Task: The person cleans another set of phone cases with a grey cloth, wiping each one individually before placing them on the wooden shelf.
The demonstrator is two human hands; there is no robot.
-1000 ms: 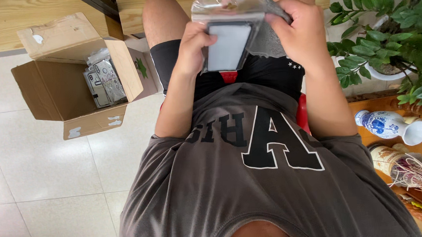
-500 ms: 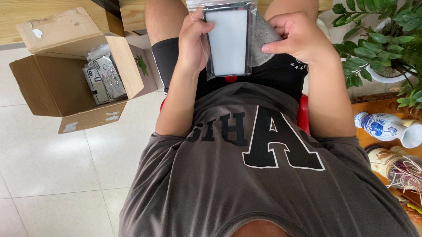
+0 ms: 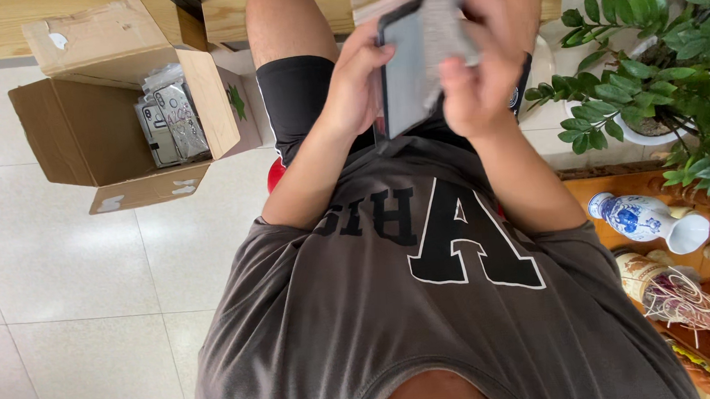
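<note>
Head view | your left hand (image 3: 360, 80) grips the left edge of the phone case (image 3: 405, 73), held over your lap | right hand (image 3: 474, 61) pinches the blurred plastic bag (image 3: 442, 13) | risk: motion and a thin grip could let the case drop | box (image 3: 120, 115) far left.

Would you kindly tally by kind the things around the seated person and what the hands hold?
Cardboard box: 1
Potted plant: 1
Blue-and-white vase: 1
Dark flat case in clear bag, held by left hand and right hand: 1
Total: 4
</note>
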